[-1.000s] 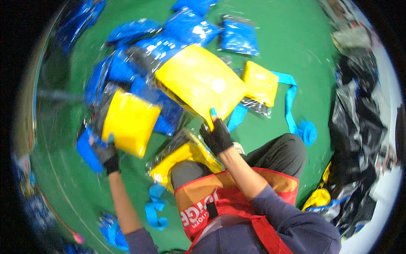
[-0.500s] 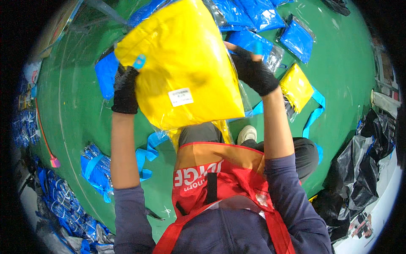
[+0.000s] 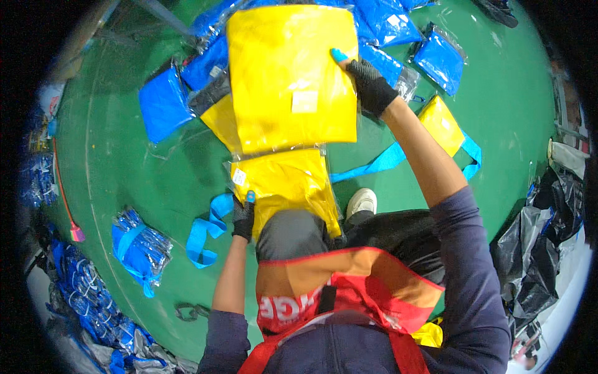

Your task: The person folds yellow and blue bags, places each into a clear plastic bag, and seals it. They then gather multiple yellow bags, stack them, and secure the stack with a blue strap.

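My right hand (image 3: 372, 86), in a black glove with a blue-wrapped thumb tip, grips the right edge of a large folded yellow packet (image 3: 280, 68) with a white label. Its thumb lies on top; the fingers beneath are hidden. Nearer to me is a second yellow packet (image 3: 286, 177) in clear plastic, partly overlapped by my knee. At its left edge, my left hand (image 3: 243, 215) pinches the plastic, a blue-wrapped thumb tip on top. Another yellow piece (image 3: 221, 121) shows from under the large packet's left side.
Blue bagged packets (image 3: 165, 103) lie around the far side of the green floor (image 3: 498, 124). A strapped yellow packet (image 3: 442, 124) is at the right. A blue-strapped bundle (image 3: 140, 249) and a loose blue strap (image 3: 208, 230) lie left. Black plastic sheeting (image 3: 529, 249) lines the right edge.
The large yellow packet has moved right and straightened. My left hand has left it and come down to the nearer packet. My right hand now has its thumb on the large packet's face.
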Demonstrator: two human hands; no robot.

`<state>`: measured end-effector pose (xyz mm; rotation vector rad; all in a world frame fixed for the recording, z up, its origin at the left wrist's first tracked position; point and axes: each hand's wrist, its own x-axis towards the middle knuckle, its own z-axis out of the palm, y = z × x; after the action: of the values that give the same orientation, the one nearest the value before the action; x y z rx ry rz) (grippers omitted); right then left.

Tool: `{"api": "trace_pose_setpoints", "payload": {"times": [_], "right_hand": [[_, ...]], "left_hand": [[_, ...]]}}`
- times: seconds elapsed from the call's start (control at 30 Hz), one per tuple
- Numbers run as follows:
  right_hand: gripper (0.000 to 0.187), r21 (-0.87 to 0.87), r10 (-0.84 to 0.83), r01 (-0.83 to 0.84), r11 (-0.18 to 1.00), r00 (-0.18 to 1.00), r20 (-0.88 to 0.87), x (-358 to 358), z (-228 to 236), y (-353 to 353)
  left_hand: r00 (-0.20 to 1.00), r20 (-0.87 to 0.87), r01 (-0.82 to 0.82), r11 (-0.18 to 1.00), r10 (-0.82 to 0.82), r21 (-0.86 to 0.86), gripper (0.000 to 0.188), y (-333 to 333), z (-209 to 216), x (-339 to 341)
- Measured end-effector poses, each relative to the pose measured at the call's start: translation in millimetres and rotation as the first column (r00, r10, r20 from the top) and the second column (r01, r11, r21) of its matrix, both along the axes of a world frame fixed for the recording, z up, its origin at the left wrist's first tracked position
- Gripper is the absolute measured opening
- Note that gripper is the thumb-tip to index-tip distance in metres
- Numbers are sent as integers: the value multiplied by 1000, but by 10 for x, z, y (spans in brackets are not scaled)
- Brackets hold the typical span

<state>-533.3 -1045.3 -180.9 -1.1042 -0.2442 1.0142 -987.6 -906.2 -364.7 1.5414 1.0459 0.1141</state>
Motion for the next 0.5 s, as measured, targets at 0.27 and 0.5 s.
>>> {"api": "trace_pose_setpoints", "payload": {"times": [0.27, 0.5], "right_hand": [[71, -284, 202, -236, 929, 969, -143, -1945, -418, -512], [75, -606, 16, 206, 769, 940, 340, -2359, -309, -787]], "left_hand": [[935, -108, -288, 547, 337, -786, 68, 30, 123, -466], [969, -3, -190, 734, 248, -652, 71, -196, 702, -319]]}}
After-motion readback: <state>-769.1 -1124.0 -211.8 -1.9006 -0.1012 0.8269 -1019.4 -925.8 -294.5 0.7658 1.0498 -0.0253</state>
